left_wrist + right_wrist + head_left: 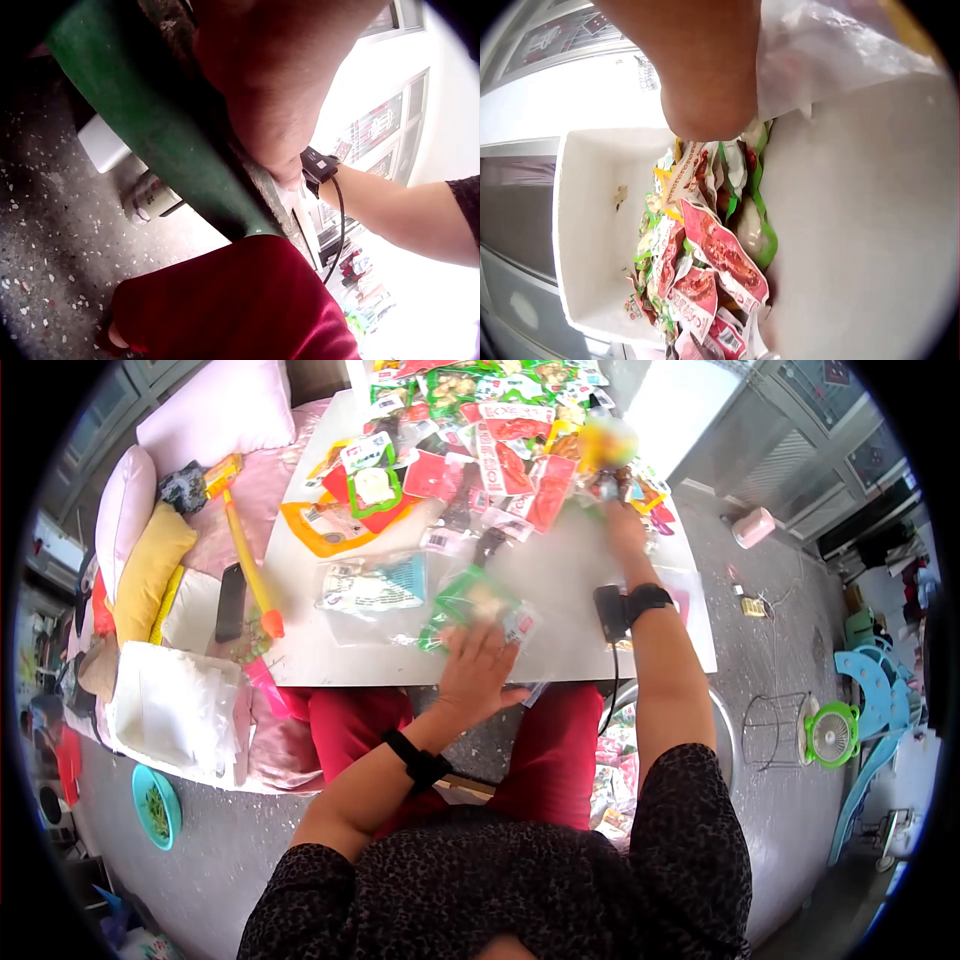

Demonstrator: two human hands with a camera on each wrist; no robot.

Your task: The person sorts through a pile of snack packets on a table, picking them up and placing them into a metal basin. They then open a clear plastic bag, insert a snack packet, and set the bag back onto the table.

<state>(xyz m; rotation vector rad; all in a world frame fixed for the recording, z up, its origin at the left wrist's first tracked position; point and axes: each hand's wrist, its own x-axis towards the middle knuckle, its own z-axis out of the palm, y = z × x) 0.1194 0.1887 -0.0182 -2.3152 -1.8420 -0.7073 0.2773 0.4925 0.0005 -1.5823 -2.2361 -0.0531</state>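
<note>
My left hand [478, 665] lies at the table's front edge, fingers extended over a clear packet with green print [470, 605] and pale food inside. In the left wrist view, its fingertips are hidden. My right hand [625, 535] reaches to the right back of the table beside the heap of food packets [510, 450]. It holds a clear plastic packet with yellow on it [817, 67], blurred in the head view; the fingers' exact grip is hidden. Left of the green packet lies a clear bag with a white and blue label [375, 585].
A white foam box [592, 225] stands behind the heap. Orange-edged packets [325, 530] lie at the table's left. On the pink couch are a phone [230, 603], a yellow-handled tool [245, 545] and a white tray [170, 705]. A basin of packets [615, 780] stands by my right leg.
</note>
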